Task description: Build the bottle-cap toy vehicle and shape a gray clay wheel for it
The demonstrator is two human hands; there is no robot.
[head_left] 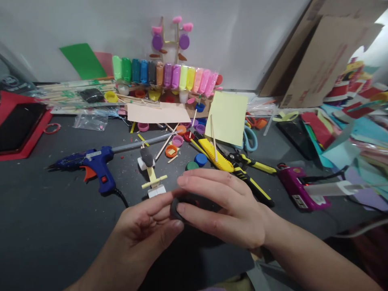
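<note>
Between my two hands is a dark grey piece of soft modelling clay (176, 208), mostly hidden by the fingers. My left hand (145, 226) curls around it from below, thumb against its near side. Over the top, my right hand (221, 206) bends down with its fingertips pressing the clay. Just beyond the left fingers stands a small figure (152, 178) of pale sticks with a dark grey lump on top and a white base. Green and blue bottle caps (200, 159) lie beyond the right hand.
A blue glue gun (103, 167) lies at left, its cord running toward my left hand. A yellow cutter (216, 155) and pliers (257, 165) lie at right, near a purple device (300, 190). Coloured clay packs (167, 75) line the back; cardboard (315, 64) leans at back right.
</note>
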